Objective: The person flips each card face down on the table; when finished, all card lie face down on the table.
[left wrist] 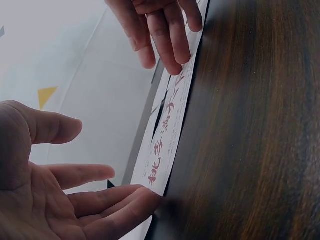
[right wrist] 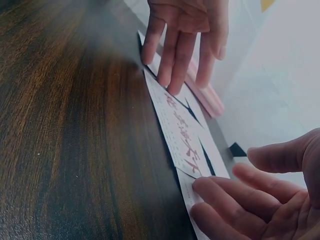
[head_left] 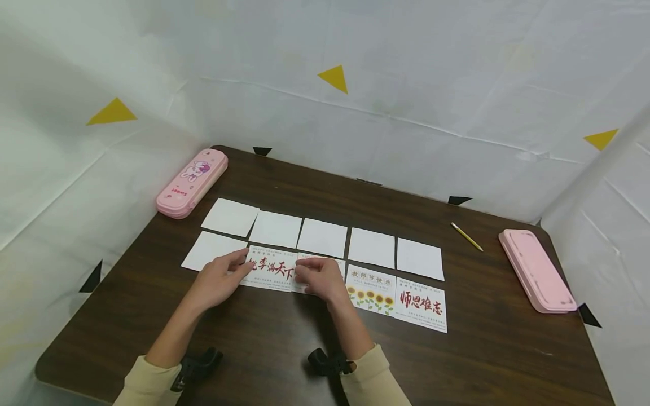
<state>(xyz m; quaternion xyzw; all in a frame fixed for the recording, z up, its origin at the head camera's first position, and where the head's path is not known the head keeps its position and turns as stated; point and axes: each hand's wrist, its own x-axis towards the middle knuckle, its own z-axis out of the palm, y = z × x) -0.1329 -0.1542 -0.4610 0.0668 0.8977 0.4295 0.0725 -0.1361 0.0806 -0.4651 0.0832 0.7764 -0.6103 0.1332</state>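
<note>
A white card with large red Chinese characters (head_left: 268,268) lies face up in the front row. My left hand (head_left: 217,280) is at its left edge, with the fingertips right at the card in the left wrist view. At the other end, my right hand (head_left: 325,279) rests its fingertips by the card's right edge, over a neighbouring card (head_left: 341,265) that it mostly covers. Fingers of both hands are loosely extended, with thumbs apart from them. To the right lie a sunflower card (head_left: 370,288) and another card with red characters (head_left: 420,303). A blank white card (head_left: 210,249) lies left.
Several blank white cards (head_left: 321,238) form a back row on the dark wooden table (head_left: 487,349). A pink pencil case (head_left: 192,183) stands at the back left, a second pink case (head_left: 537,270) at the right. Near that one lies a yellow pencil (head_left: 467,236). White sheeting (head_left: 406,67) surrounds the table.
</note>
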